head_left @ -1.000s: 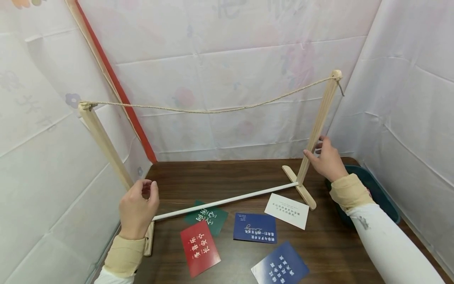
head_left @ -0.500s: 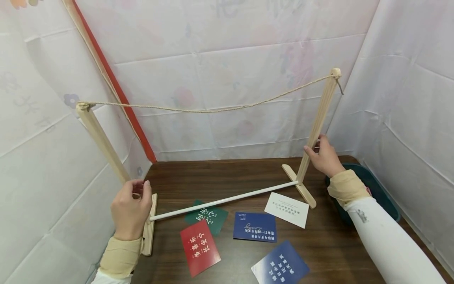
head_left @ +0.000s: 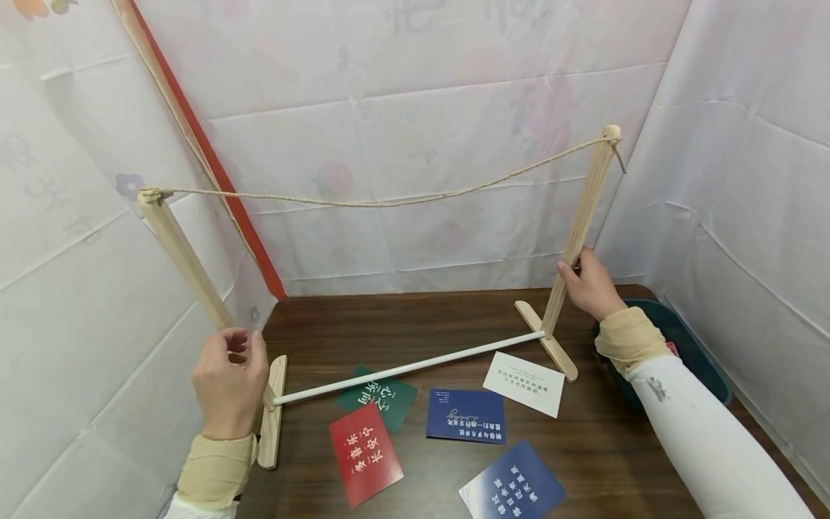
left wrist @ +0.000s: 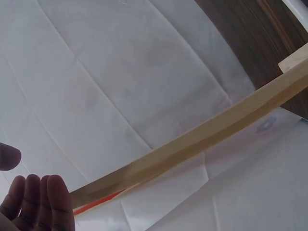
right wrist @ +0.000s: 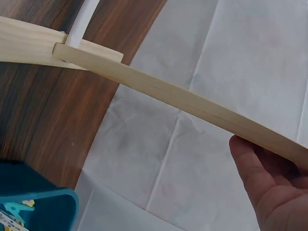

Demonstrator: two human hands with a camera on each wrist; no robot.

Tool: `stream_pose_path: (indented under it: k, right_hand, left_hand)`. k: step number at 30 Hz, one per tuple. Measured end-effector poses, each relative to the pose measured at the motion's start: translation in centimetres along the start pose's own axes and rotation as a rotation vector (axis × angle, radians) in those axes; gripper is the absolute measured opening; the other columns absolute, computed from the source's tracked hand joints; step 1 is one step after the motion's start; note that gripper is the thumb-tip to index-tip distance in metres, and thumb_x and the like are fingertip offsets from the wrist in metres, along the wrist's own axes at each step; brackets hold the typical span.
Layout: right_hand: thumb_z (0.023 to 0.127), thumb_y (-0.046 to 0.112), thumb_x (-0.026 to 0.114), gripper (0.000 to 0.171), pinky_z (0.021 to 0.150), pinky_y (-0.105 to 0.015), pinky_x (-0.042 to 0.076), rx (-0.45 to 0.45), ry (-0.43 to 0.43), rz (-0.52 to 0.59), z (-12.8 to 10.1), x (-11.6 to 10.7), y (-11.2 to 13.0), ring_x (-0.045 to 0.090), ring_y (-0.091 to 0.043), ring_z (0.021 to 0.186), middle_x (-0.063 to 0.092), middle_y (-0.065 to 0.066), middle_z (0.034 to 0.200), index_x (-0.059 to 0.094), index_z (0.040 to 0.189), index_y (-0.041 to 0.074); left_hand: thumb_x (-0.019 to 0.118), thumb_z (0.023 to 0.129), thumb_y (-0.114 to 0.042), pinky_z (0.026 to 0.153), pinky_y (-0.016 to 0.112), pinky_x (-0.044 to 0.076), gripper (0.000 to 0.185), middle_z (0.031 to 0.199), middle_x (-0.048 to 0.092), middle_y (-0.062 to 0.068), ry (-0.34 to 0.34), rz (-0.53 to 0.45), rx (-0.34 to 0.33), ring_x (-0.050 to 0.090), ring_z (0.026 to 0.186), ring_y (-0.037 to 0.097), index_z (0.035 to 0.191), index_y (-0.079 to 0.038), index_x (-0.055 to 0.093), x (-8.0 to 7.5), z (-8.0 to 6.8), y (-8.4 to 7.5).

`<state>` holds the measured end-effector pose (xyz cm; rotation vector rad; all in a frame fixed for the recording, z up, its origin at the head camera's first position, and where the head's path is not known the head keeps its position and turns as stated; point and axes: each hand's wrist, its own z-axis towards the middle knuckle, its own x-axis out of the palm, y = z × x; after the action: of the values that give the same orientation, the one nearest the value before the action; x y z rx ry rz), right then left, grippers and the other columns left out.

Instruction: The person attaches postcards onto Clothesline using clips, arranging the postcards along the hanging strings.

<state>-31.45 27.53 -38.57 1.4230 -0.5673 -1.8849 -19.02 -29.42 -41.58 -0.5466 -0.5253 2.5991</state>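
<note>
The left hand [head_left: 228, 386] has moved toward the left post [head_left: 188, 258], half-curled with thumb apart, contact unclear, and the right hand [head_left: 593, 287] now pinches the right post [head_left: 588, 198], which probably steadies the rack [head_left: 410, 367] on the tabletop [head_left: 376, 321].

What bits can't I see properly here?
Left post: head view, partly behind the left hand.
Green card: head view, partly covered by the red card and rod.
Lower blue card: head view, cut off by the bottom edge.
White card: head view, top print too small.
Bin: right wrist view, cut off by picture edges.
</note>
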Motion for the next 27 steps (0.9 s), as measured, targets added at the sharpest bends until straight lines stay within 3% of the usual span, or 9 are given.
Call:
stream_pose_path:
  k: [10,19,24,27]
  right_hand:
    - [0.117,0.017,0.046,0.038,0.084,-0.056,0.056,-0.037,-0.042,-0.02,0.0,0.3,-0.1,0.067,-0.051,0.107,0.064,-0.036,0.12,0.052,0.139,-0.013]
    - [0.117,0.016,0.044,0.04,0.087,-0.059,0.057,-0.039,-0.045,-0.023,-0.1,0.5,-0.2,0.068,-0.053,0.111,0.066,-0.036,0.122,0.05,0.143,-0.015]
    - [0.118,0.016,0.042,0.043,0.091,-0.064,0.057,-0.03,-0.05,-0.016,-0.1,0.6,-0.2,0.067,-0.055,0.116,0.067,-0.037,0.125,0.049,0.146,-0.015]
    - [0.118,0.018,0.04,0.044,0.093,-0.066,0.057,-0.027,-0.052,-0.021,-0.2,0.7,-0.2,0.067,-0.055,0.117,0.067,-0.037,0.127,0.048,0.147,-0.015]
  left_hand:
    - [0.072,0.094,-0.007,0.075,0.004,0.039,0.023,0.087,0.067,0.028,-0.036,0.003,-0.024,0.048,0.078,-0.011,0.103,0.014,0.068,-0.3,0.4,0.3]
    - [0.072,0.094,-0.008,0.075,0.01,0.039,0.03,0.094,0.06,0.029,-0.061,0.009,-0.092,0.045,0.082,-0.009,0.109,0.016,0.062,-0.7,0.7,0.5]
    - [0.073,0.093,-0.011,0.075,0.012,0.036,0.038,0.093,0.052,0.011,-0.056,0.047,-0.175,0.044,0.078,-0.006,0.115,0.014,0.056,-1.0,0.8,0.6]
    - [0.073,0.094,-0.011,0.075,0.011,0.037,0.043,0.096,0.052,0.007,-0.025,0.051,-0.226,0.045,0.079,-0.007,0.122,0.014,0.052,-1.1,1.0,0.5]
